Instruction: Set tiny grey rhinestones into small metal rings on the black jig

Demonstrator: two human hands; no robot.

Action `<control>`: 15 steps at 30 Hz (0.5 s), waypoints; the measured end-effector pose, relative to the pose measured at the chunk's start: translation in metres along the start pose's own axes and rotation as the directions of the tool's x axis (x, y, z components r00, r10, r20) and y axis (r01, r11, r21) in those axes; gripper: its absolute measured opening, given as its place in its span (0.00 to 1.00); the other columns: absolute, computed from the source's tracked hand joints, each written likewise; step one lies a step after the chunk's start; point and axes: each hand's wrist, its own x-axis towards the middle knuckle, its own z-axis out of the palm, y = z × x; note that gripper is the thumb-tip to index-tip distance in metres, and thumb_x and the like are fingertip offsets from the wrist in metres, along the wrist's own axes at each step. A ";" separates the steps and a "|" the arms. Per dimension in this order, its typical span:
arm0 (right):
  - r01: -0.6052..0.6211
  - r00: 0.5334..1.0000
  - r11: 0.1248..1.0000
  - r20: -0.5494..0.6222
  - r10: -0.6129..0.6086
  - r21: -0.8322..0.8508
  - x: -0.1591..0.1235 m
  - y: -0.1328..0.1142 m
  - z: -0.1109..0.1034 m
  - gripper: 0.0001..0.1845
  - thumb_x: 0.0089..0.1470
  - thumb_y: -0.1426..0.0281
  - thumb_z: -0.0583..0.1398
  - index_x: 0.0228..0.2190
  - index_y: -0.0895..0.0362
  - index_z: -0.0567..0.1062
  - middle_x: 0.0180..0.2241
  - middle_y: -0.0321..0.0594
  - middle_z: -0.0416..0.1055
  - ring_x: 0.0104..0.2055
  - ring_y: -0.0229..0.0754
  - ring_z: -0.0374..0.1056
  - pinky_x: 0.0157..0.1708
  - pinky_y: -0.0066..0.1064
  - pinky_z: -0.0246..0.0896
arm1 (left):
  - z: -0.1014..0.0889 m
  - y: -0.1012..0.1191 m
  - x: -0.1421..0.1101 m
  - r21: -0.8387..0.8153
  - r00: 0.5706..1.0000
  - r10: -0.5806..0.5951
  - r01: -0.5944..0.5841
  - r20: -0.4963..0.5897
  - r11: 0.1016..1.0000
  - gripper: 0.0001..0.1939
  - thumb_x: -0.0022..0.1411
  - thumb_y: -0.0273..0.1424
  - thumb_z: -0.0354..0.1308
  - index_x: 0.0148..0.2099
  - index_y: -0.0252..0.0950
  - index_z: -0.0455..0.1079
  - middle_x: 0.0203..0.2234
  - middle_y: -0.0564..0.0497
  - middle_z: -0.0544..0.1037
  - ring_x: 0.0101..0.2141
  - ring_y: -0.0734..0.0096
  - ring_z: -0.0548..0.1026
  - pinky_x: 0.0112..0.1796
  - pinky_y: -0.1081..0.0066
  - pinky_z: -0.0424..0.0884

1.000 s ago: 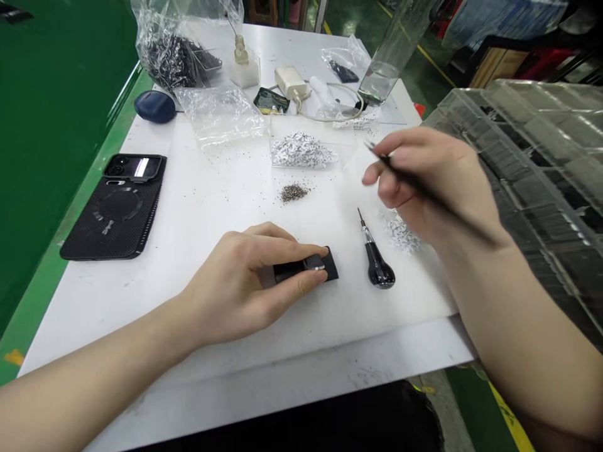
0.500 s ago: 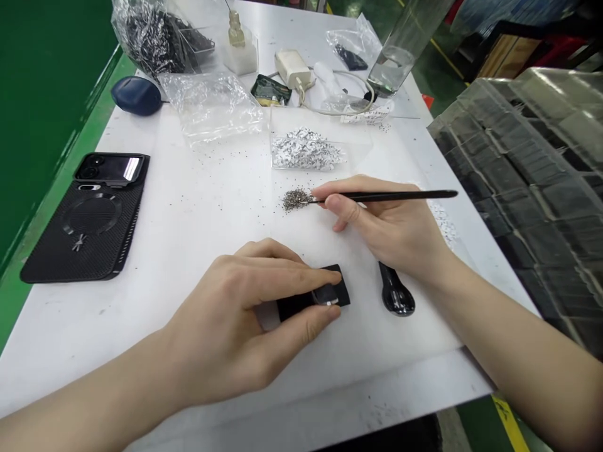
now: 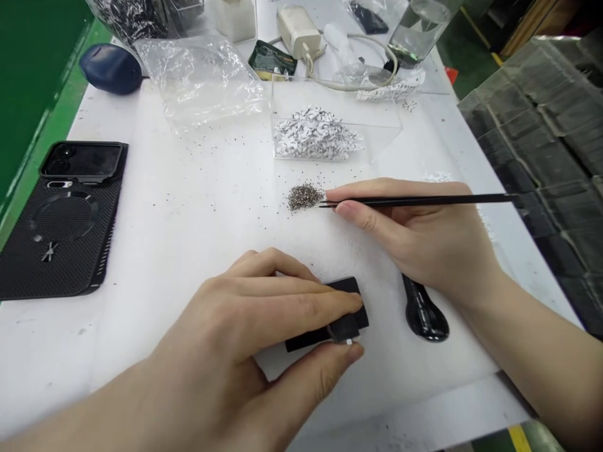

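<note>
My left hand is closed over a flat black block on the white work surface. Between its index finger and thumb sits a small dark piece with a white tip, resting on the block; its kind does not show. In my right hand are black tweezers, pinched between thumb and fingers. Their thin tips, slightly apart, point left at the edge of a small heap of tiny dark metallic pieces. Whether the tips grip a piece is too small to tell. A glossy black rounded handle lies below my right wrist.
A clear tray holding many small white pieces stands behind the heap. Left are a black phone case and a dark blue mouse-shaped object. Plastic bags, a white charger and a liquid-filled container line the back.
The view has shifted nearer and lower. The tweezer tips have backed slightly right, from inside the heap to its edge, and now show separately. My left hand keeps its hold.
</note>
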 end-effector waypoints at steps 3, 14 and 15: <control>0.014 1.000 1.000 0.004 -0.014 0.005 0.000 0.000 0.000 0.10 0.62 0.73 0.74 0.41 0.44 0.92 0.43 0.29 0.90 0.47 0.47 0.88 0.46 0.36 0.90 | 0.000 0.001 0.001 0.002 1.000 -0.006 0.006 -0.003 1.000 0.22 0.74 0.26 0.67 0.63 0.55 0.82 0.44 0.58 0.91 0.40 0.66 0.86 0.50 0.63 0.86; -0.001 1.000 1.000 0.010 0.001 0.024 0.000 0.003 -0.003 0.08 0.62 0.71 0.75 0.41 0.46 0.92 0.43 0.30 0.91 0.48 0.45 0.88 0.49 0.33 0.89 | -0.002 0.002 0.002 0.027 1.000 0.028 -0.029 0.005 0.999 0.19 0.73 0.26 0.68 0.60 0.53 0.84 0.41 0.59 0.91 0.40 0.67 0.86 0.49 0.65 0.86; -0.007 1.000 0.999 0.013 0.006 0.032 0.000 0.003 -0.004 0.07 0.62 0.71 0.75 0.41 0.46 0.92 0.42 0.30 0.91 0.48 0.45 0.88 0.49 0.34 0.89 | -0.003 0.003 0.002 0.038 0.999 0.037 -0.037 0.011 0.999 0.20 0.73 0.26 0.68 0.61 0.54 0.83 0.41 0.59 0.91 0.40 0.67 0.87 0.50 0.65 0.85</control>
